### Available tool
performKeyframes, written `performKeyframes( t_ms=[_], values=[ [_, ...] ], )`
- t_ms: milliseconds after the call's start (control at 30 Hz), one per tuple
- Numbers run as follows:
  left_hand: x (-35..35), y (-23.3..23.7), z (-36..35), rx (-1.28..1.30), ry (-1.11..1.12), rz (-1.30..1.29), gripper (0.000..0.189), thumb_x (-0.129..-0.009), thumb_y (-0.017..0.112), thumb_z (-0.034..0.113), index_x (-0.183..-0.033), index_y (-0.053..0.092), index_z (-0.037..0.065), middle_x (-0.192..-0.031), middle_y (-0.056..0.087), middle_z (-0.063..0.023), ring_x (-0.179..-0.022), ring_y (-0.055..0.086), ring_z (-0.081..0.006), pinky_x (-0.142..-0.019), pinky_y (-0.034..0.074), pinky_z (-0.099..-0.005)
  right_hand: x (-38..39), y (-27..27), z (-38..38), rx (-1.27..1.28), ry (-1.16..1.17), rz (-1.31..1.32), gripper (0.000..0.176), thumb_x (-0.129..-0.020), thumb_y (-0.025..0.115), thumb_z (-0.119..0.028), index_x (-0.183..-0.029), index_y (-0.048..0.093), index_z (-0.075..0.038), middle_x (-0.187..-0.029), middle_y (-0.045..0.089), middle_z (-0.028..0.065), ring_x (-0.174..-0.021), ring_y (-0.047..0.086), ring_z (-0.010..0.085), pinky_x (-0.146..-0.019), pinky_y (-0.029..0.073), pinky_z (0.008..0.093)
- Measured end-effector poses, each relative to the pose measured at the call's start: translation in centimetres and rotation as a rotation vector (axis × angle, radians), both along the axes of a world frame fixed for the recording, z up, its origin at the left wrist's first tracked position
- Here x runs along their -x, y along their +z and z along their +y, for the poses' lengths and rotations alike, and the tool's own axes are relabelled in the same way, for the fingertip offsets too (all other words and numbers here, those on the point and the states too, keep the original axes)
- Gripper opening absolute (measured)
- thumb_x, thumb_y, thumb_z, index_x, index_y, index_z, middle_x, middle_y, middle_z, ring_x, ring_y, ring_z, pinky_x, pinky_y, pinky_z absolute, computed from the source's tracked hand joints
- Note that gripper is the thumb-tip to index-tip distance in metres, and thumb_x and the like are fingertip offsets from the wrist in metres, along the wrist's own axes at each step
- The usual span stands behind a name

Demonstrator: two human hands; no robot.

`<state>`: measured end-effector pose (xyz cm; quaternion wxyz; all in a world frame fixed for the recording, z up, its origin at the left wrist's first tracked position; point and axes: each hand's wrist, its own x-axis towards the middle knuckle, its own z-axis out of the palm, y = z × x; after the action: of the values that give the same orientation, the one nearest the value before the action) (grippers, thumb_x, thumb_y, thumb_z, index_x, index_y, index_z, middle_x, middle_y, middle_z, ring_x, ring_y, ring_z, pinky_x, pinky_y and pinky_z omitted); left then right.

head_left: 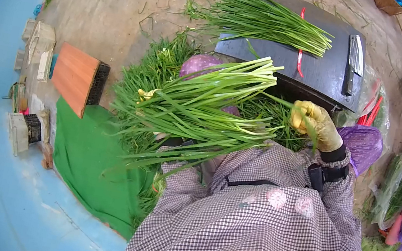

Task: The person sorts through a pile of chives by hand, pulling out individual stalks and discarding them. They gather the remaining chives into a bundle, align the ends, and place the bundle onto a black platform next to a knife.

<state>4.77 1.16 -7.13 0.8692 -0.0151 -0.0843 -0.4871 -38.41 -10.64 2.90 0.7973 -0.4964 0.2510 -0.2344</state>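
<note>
A large loose bunch of garlic chives [201, 96] lies across my left forearm, pale stem ends to the right. My left hand [146, 95] is closed around this bunch; only some yellow glove fingers show among the leaves. To the right, my right hand [316, 125], in a yellow glove, pinches a few chive leaves [279, 101]. Beyond both hands, a second chive bunch [268, 19] rests on a dark board [277, 61], over a red tie strip [298, 59]. On the board's right side lies a knife [353, 63] with a black handle.
Loose chives [160, 64] are heaped around my lap. A green cloth [92, 160] and a wooden board on a crate [74, 76] are at the left. At the right are purple bags [361, 146] and plastic-wrapped greens [397, 187]. Scraps litter the concrete floor [108, 12].
</note>
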Motion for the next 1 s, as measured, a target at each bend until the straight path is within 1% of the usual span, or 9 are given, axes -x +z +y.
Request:
performKeyframes(
  t_ms=[100, 200, 267, 367, 433, 533, 767, 833, 1000],
  values=[
    [0.0, 0.1, -0.1, -0.002, 0.004, -0.001, 0.06, -0.105, 0.042, 0.049, -0.146, 0.045, 0.005, -0.136, 0.059, -0.0184, -0.114, 0.064, -0.0325, -0.095, 0.056, -0.0487, 3.4, -6.9, -0.1, 0.752, 0.219, 1.171, 0.034, -0.095, 0.066, -0.039, -0.106, 0.071, -0.008, -0.089, 0.067, 0.0078, -0.076, 0.065, 0.0266, -0.069, 0.053, 0.0391],
    [0.2, 0.1, -0.2, -0.018, -0.002, -0.011, 0.06, -0.105, 0.042, 0.049, -0.146, 0.045, 0.005, -0.137, 0.059, -0.0184, -0.115, 0.064, -0.0326, -0.095, 0.056, -0.0488, 0.8, -6.3, 1.2, 0.774, -0.129, 0.784, 0.03, -0.101, 0.058, -0.034, -0.114, 0.074, -0.012, -0.105, 0.071, 0.0118, -0.095, 0.067, 0.0319, -0.086, 0.054, 0.0388],
    [0.5, 0.2, -0.4, -0.023, -0.007, -0.02, 0.061, -0.105, 0.042, 0.049, -0.146, 0.044, 0.005, -0.137, 0.058, -0.0184, -0.115, 0.064, -0.0326, -0.096, 0.056, -0.0489, -2.4, -7.0, 1.0, 0.769, -0.116, 0.383, 0.029, -0.102, 0.059, -0.027, -0.118, 0.072, -0.007, -0.107, 0.069, 0.0121, -0.103, 0.066, 0.0259, -0.09, 0.053, 0.0364],
    [0.7, 0.6, -0.7, -0.026, -0.015, -0.03, 0.061, -0.105, 0.042, 0.05, -0.147, 0.044, 0.005, -0.138, 0.058, -0.0183, -0.116, 0.063, -0.0327, -0.096, 0.055, -0.049, -7.7, -5.1, 1.4, 0.745, 0.026, 0.384, 0.041, -0.094, 0.071, -0.035, -0.121, 0.069, -0.005, -0.115, 0.068, 0.0131, -0.103, 0.065, 0.0243, -0.09, 0.052, 0.0346],
    [0.8, 0.7, -0.8, -0.025, -0.018, -0.028, 0.061, -0.105, 0.042, 0.05, -0.147, 0.044, 0.005, -0.138, 0.058, -0.0183, -0.116, 0.063, -0.0327, -0.096, 0.055, -0.0491, -10.0, -2.8, 1.1, 0.385, 0.212, 0.449, 0.032, -0.097, 0.068, -0.021, -0.123, 0.068, -0.004, -0.117, 0.067, 0.0111, -0.107, 0.063, 0.0209, -0.097, 0.05, 0.0336],
    [0.8, 0.8, -0.7, -0.027, -0.008, -0.029, 0.061, -0.105, 0.042, 0.05, -0.147, 0.044, 0.005, -0.138, 0.058, -0.0183, -0.117, 0.063, -0.0328, -0.096, 0.055, -0.0492, -11.1, -6.5, 2.2, 0.045, -0.019, 0.087, 0.034, -0.1, 0.063, -0.026, -0.122, 0.065, 0.0, -0.118, 0.067, 0.0133, -0.106, 0.064, 0.0195, -0.089, 0.051, 0.0347],
    [0.8, 0.3, -0.7, -0.017, 0.005, -0.016, 0.061, -0.105, 0.042, 0.05, -0.147, 0.044, 0.005, -0.139, 0.057, -0.0182, -0.119, 0.062, -0.033, -0.097, 0.055, -0.0495, -9.0, -5.3, 2.8, 0.603, -0.225, 0.451, 0.019, -0.1, 0.056, -0.02, -0.107, 0.065, -0.005, -0.108, 0.064, 0.0138, -0.1, 0.061, 0.0339, -0.088, 0.052, 0.0412],
    [0.9, 0.3, -0.7, -0.016, 0.003, -0.015, 0.062, -0.105, 0.042, 0.05, -0.147, 0.044, 0.005, -0.14, 0.057, -0.0182, -0.119, 0.062, -0.0331, -0.097, 0.055, -0.0496, -7.3, -6.7, 1.3, 1.225, -0.355, 0.801, 0.016, -0.094, 0.06, -0.02, -0.093, 0.062, -0.004, -0.099, 0.062, 0.015, -0.095, 0.062, 0.0341, -0.083, 0.054, 0.0419],
    [0.7, -0.2, -0.5, -0.015, 0.013, -0.006, 0.062, -0.105, 0.043, 0.05, -0.148, 0.043, 0.005, -0.141, 0.056, -0.0181, -0.12, 0.062, -0.0332, -0.098, 0.054, -0.0498, 1.5, -11.5, 0.6, 0.982, 0.04, 1.306, 0.026, -0.094, 0.062, -0.029, -0.092, 0.065, -0.003, -0.089, 0.066, 0.0132, -0.093, 0.066, 0.0333, -0.08, 0.055, 0.0447]
  ],
)
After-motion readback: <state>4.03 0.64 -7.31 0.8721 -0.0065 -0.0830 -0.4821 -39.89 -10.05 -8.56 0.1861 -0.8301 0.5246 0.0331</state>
